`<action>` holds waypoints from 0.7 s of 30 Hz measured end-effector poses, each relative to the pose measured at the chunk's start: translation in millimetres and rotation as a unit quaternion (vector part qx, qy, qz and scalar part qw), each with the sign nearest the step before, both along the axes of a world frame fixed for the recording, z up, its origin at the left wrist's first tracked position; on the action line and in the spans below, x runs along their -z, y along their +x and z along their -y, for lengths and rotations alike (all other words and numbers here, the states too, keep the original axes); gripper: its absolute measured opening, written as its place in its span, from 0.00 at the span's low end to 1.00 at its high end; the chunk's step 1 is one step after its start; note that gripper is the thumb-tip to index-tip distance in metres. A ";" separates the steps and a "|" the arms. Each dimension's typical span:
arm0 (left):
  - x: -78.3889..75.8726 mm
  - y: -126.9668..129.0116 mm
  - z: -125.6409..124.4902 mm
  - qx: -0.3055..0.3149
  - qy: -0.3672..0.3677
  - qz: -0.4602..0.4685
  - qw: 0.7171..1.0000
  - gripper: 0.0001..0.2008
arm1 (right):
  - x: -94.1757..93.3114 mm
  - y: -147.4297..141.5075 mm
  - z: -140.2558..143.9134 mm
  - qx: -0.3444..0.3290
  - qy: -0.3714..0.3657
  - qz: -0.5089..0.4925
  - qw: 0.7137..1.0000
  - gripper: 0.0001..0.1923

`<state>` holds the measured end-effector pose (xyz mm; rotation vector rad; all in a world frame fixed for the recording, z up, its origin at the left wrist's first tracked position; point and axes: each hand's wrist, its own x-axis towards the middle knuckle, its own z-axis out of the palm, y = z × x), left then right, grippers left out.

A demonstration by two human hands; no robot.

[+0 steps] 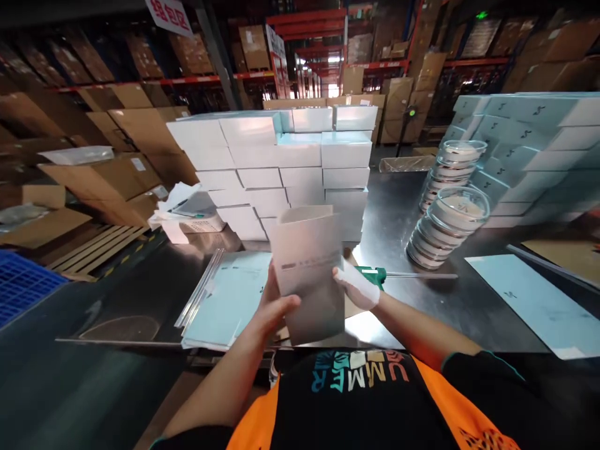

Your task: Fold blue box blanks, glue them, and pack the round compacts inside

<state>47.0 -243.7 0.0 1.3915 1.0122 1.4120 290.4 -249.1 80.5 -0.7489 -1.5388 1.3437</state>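
I hold a pale grey carton (310,269), folded open at its top, upright in front of my chest over the steel table (398,212). My left hand (274,306) grips its lower left edge with the thumb across the front. My right hand (357,286), in a white glove, grips its right edge. Under and left of the carton lies a stack of flat light-blue carton blanks (225,300). A green-handled tool (375,273) lies on the table just right of my right hand.
A wall of stacked white boxes (281,162) stands behind the carton. Two leaning stacks of round clear-lidded containers (445,228) sit to the right, with more light-blue boxes (529,144) behind. A flat blue sheet (529,300) lies at right. Cardboard boxes, a pallet and a blue crate (23,281) are at left.
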 end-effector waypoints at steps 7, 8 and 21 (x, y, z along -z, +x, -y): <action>24.6 35.8 -16.3 -0.147 0.146 -0.108 0.972 0.69 | -12.9 16.3 8.9 0.121 0.049 -0.029 0.991 0.48; 24.9 33.8 -13.4 -0.151 0.194 -0.121 0.962 0.66 | -14.2 18.8 8.5 0.118 0.064 -0.018 0.991 0.48; 14.6 33.4 5.4 -0.127 0.321 -0.182 0.921 0.33 | 10.0 6.5 -0.2 0.320 0.107 0.021 0.941 0.20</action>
